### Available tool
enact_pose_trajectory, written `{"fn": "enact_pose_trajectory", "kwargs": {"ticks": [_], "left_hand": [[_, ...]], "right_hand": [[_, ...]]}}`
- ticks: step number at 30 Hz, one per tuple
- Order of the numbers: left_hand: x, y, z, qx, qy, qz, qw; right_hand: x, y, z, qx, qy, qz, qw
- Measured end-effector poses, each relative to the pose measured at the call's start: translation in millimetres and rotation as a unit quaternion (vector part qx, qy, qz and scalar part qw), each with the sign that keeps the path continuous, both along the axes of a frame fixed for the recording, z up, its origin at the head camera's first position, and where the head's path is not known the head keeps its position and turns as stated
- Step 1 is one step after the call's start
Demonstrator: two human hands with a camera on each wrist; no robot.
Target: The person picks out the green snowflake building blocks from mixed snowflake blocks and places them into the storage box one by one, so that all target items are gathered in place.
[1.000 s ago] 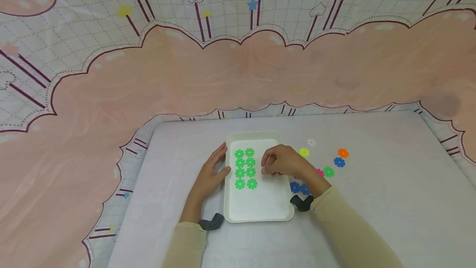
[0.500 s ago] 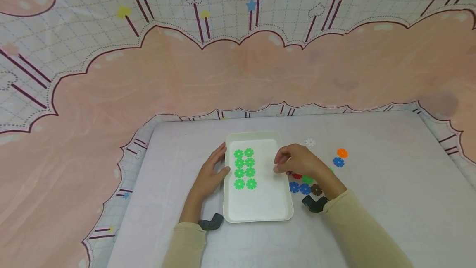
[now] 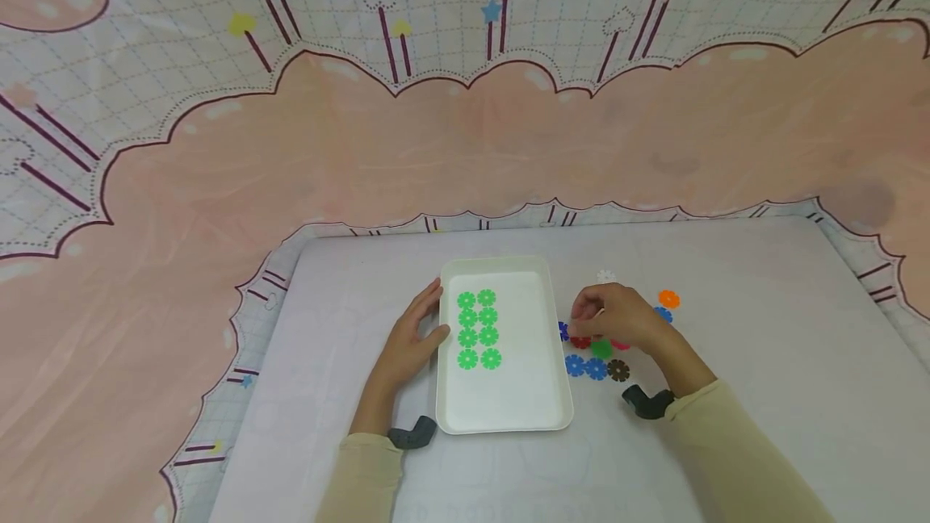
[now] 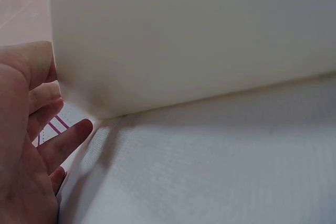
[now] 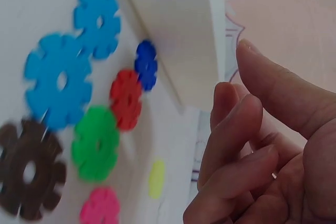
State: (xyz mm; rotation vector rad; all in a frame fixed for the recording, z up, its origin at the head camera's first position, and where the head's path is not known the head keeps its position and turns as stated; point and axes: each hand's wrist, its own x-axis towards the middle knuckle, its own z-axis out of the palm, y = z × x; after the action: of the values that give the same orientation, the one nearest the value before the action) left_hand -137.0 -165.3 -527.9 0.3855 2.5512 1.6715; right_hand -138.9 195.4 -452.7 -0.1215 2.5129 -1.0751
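Note:
A white tray [image 3: 508, 410] lies on the table, with several green notched discs [image 3: 468, 337] in two columns on its left half. My left hand [image 3: 407, 345] rests against the tray's left side, fingers fairly straight; in the left wrist view its fingertips touch the tray wall [image 4: 184, 40]. Just right of the tray, my right hand [image 3: 621, 317] is above loose discs. Its fingers [image 5: 231, 140] are loosely bent, thumb apart, holding nothing visible. Below it are a dark blue disc [image 5: 146, 64], a red disc [image 5: 126, 90] and a green disc [image 5: 86, 142].
Right of the tray also lie light blue discs [image 3: 575, 366], a brown disc [image 3: 618, 360], a pink disc [image 5: 100, 208], a yellow disc [image 5: 156, 179], an orange disc [image 3: 669, 299] and a white disc [image 3: 606, 275]. A patterned cloth [image 3: 465, 135] hangs behind the table.
My right hand has moved right, from above the tray to above the loose discs beside it. The left hand, tray and green discs in it stay in place.

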Motion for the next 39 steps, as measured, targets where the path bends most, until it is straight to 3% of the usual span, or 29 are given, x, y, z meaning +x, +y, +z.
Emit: {"fn": "enact_pose_trajectory", "kwargs": {"ticks": [14, 31, 39], "left_hand": [[-0.5, -1, 0.2, -0.001, 0.006, -0.004, 1.0000], [0.0, -1, -0.2, -0.005, -0.005, 0.003, 1.0000], [0.3, 0, -0.6, -0.003, -0.005, 0.004, 1.0000]], "right_hand": [[5.5, 24, -11.5, 0.067, -0.027, -0.014, 0.997], [5.2, 36, -24.4, 0.087, -0.004, 0.051, 0.995], [3.5, 35, -29.2, 0.091, -0.002, 0.051, 0.995]]}}
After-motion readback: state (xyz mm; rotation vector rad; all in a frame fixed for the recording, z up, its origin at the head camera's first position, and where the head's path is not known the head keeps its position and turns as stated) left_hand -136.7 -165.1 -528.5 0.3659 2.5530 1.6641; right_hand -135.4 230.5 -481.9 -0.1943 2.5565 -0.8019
